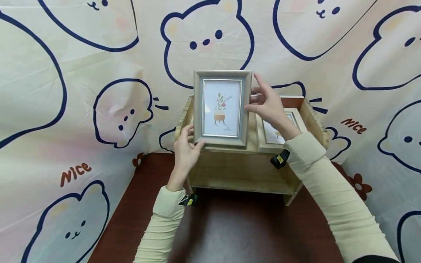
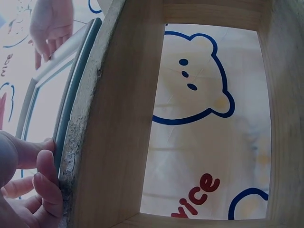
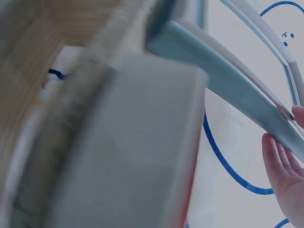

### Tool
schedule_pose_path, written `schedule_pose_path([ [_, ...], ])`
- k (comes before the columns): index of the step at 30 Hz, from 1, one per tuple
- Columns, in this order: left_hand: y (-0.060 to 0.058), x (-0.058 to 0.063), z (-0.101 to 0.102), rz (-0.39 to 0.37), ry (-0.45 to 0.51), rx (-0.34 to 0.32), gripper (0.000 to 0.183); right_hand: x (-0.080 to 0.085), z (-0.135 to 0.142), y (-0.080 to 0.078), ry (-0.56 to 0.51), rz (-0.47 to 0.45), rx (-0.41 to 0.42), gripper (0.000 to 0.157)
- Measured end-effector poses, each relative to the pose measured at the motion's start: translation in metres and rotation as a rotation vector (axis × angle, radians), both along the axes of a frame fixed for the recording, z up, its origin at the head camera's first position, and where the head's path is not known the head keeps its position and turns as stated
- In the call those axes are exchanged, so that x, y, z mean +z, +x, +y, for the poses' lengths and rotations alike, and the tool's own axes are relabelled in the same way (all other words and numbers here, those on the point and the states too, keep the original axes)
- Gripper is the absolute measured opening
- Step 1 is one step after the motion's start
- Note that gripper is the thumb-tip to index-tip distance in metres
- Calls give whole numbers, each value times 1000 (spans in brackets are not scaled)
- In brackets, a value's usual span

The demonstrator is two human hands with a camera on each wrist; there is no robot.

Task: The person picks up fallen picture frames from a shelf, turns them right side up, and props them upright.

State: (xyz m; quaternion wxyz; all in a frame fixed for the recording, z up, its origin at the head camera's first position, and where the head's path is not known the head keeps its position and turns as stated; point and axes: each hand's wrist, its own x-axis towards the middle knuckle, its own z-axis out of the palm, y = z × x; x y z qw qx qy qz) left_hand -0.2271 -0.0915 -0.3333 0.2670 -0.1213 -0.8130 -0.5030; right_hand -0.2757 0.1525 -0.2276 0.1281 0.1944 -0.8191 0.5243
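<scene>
A silver-grey picture frame [image 1: 198,106] stands nearly upright at the upper left of a wooden shelf, its printed plant picture facing me. My left hand [image 1: 186,149] grips its lower left corner, thumb at the front and fingers at the side. In the left wrist view, the thumb and fingers of my left hand [image 2: 28,175] are at the frame's edge. My right hand [image 1: 269,106] holds the right edge, thumb on the front, index finger raised near the top corner. A second, cream picture frame [image 1: 263,140] lies tilted on the shelf top, partly hidden by my right wrist.
The two-level wooden shelf [image 1: 243,171] stands on a dark red-brown table [image 1: 236,226]. Its raised side panels [image 1: 317,124] flank the top. A curtain with bear drawings [image 1: 131,65] hangs behind and at both sides.
</scene>
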Motion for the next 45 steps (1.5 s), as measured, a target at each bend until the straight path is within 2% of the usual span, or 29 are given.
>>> schedule_pose_path([
  [5,-1,0,0,45,-12,-1,52,16,2,-3,77,-24,5,95],
  [10,-1,-1,1,56,-10,11,54,23,-1,-4,123,-34,-1,94],
  [18,-1,-5,4,105,-4,54,53,25,-6,-6,99,-15,4,91],
  [24,0,-8,6,173,-53,98,53,27,-8,-7,105,11,-3,89],
  [38,4,-15,4,271,-99,98,47,26,-7,-14,70,33,51,88],
  [42,6,-15,3,319,-153,101,43,25,-6,-15,49,45,69,87],
  [45,9,-9,0,381,-211,124,37,24,-5,-15,34,50,81,87],
])
